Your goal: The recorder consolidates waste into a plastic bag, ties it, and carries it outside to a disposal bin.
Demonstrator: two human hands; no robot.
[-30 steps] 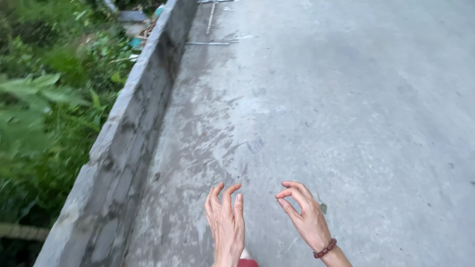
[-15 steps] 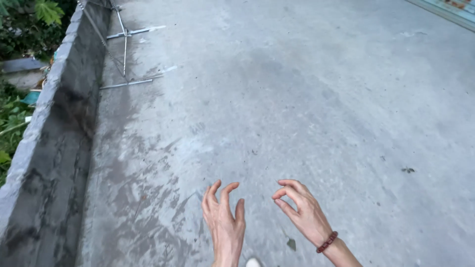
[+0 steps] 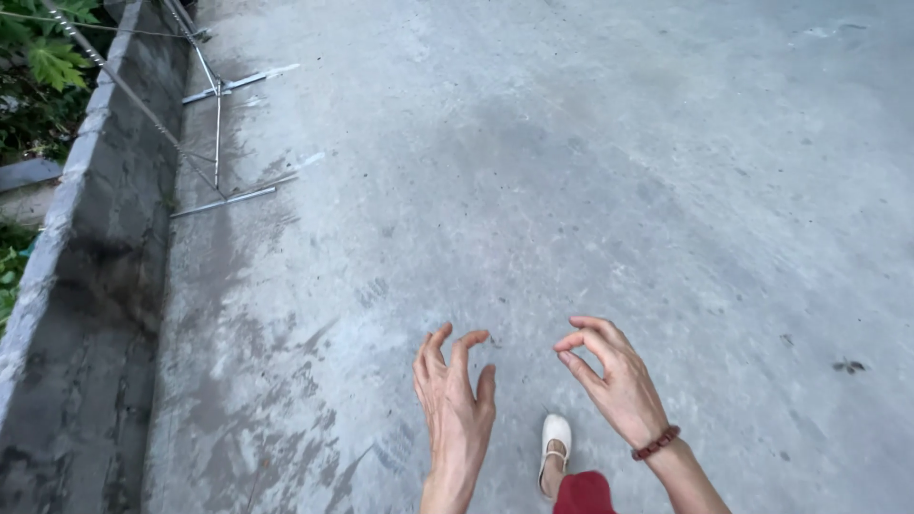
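My left hand [image 3: 455, 409] hangs in front of me at the bottom centre, empty, with its fingers spread and curled. My right hand [image 3: 614, 381] is beside it, a hand's width to the right, also empty with fingers apart and bent. A band of reddish-brown beads [image 3: 655, 443] circles the right wrist. Both hands hover over bare grey concrete floor [image 3: 533, 171] and touch nothing. Between the hands, lower down, a foot in a white shoe [image 3: 554, 440] and a red trouser leg [image 3: 583, 493] show.
A low concrete wall [image 3: 71, 247] runs along the left edge, with green plants [image 3: 43, 62] beyond it. Thin metal rods [image 3: 214, 114] lean and lie on the floor by the wall at the upper left. A small dark leaf [image 3: 848, 365] lies at right.
The view has moved forward along the floor and turned right, so the wall and plants slid left. Both hands rose slightly in the frame, staying empty. The white shoe stepped into view.
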